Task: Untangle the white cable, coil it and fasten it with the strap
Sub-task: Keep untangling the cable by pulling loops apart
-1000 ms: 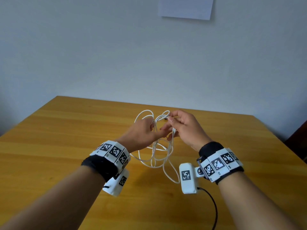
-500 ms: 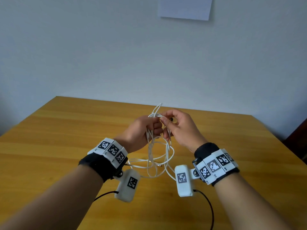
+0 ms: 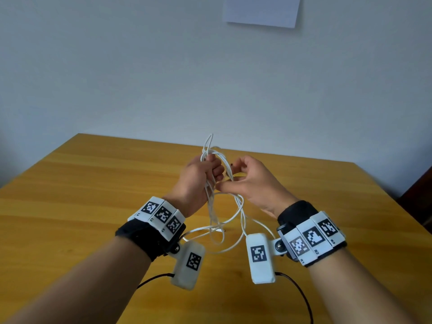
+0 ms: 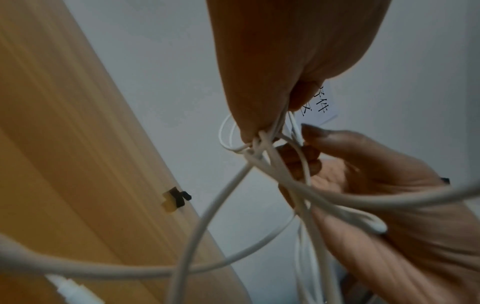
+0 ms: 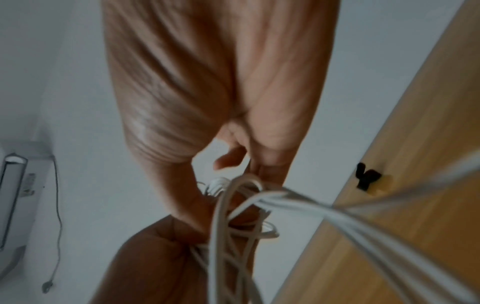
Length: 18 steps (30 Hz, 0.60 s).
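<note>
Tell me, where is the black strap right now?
The strap lies on the wooden table beyond both hands, untouched; the head view hides it behind the white cable.

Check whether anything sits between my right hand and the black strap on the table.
Only the white cable itself: loops gripped by the left hand hang beside the right hand, above the table. The black strap lies on the wood beyond them; nothing else visible blocks the reach.

Plain room — wooden table (image 3: 70, 195), bare wall, pinned paper (image 3: 261, 10).
</note>
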Tool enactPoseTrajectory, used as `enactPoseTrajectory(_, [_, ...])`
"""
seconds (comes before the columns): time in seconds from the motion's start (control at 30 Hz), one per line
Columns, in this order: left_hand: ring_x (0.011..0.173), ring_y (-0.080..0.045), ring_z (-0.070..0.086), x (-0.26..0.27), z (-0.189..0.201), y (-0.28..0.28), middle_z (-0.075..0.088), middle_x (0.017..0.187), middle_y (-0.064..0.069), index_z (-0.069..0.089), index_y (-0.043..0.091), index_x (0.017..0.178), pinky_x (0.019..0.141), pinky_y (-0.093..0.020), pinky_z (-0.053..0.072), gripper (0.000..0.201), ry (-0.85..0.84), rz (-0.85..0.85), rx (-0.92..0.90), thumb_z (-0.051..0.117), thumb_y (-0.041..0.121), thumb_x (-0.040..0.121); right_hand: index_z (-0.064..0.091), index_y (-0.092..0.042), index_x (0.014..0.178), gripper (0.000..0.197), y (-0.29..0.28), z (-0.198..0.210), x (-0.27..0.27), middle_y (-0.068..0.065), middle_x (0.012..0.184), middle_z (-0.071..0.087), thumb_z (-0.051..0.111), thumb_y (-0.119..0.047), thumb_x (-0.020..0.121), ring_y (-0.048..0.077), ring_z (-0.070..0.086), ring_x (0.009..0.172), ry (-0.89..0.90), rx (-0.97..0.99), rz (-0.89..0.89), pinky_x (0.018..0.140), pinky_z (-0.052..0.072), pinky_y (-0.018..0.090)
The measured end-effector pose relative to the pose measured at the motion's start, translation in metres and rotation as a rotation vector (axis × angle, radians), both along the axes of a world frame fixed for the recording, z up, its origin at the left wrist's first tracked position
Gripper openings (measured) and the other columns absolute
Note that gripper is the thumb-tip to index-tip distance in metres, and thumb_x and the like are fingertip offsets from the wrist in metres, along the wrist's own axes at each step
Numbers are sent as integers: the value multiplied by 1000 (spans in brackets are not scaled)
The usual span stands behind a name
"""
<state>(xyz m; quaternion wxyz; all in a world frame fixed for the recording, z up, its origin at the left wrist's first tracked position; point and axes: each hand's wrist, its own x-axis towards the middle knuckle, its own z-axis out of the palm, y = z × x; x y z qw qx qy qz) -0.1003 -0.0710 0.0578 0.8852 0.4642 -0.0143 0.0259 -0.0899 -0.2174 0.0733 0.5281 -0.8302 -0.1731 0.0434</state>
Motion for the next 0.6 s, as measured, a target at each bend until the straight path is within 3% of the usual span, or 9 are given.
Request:
enactPoseTrajectory(0.07, [59,-15,39,1,-1,0,42,62,1,40,14,72,55,-27,32,17,2,30,41,39,-2,64,51,-27,87,40,2,-2,1,-10,89,58,88,-28,72,10,60,74,-69,-12,9,71,47,28])
enactPoseTrajectory(0.13, [66,-20,40,0,-2,-2,41,69,-4,40,12,74,58,-29,35,21,9,37,88,38,-2,59,62,-27,91,20,3,-2,-1,-24,72,57,81,-23,87,-2,53,57,-150,-59,18,60,41,14])
enactPoseTrajectory(0.23, [72,-24,46,-2,-3,-3,39,81,-7,39,11,82,60,-29,41,33,3,12,150,38,-3,53,76,-22,104,9,4,-1,-3,-35,50,52,73,-23,95,-4,50,49,-198,-120,26,50,35,8])
enactPoseTrajectory(0.3, [62,-18,49,-3,-5,-2,37,78,-7,38,12,86,53,-24,44,37,-10,-12,162,37,-3,52,78,-22,107,13,6,0,-3,-28,49,52,70,-25,97,-1,48,50,-192,-142,41,51,33,10])
enactPoseTrajectory(0.37, [64,-22,51,-3,-6,1,38,76,-7,38,11,86,52,-25,46,36,-14,-39,120,36,-3,52,80,-31,107,16,8,-2,-2,-13,58,50,68,-33,96,6,39,55,-183,-123,80,59,32,23])
enactPoseTrajectory(0.47, [69,-29,60,-3,-7,3,46,72,-9,40,10,84,59,-32,47,34,-21,-67,85,34,-4,54,75,-53,99,21,12,-6,3,24,81,66,62,-59,84,24,49,67,-158,-90,112,68,42,35])
enactPoseTrajectory(0.53, [69,-29,63,-3,-7,3,51,67,-10,40,9,82,65,-36,48,34,-38,-75,78,33,-5,53,75,-54,100,18,14,-7,6,24,99,73,65,-58,85,36,62,76,-155,-115,101,76,53,45])
enactPoseTrajectory(0.57, [70,-29,64,-3,-7,3,55,66,-9,40,9,81,69,-37,49,33,-52,-83,72,32,-5,53,77,-49,101,15,15,-5,5,21,100,74,68,-50,89,33,63,78,-166,-121,91,78,53,44])
enactPoseTrajectory(0.6, [73,-29,65,-2,-9,4,58,67,-9,40,9,80,73,-38,52,32,-65,-98,57,31,-5,54,79,-42,102,13,14,-4,5,14,96,75,71,-41,92,23,60,75,-179,-121,83,77,51,38])
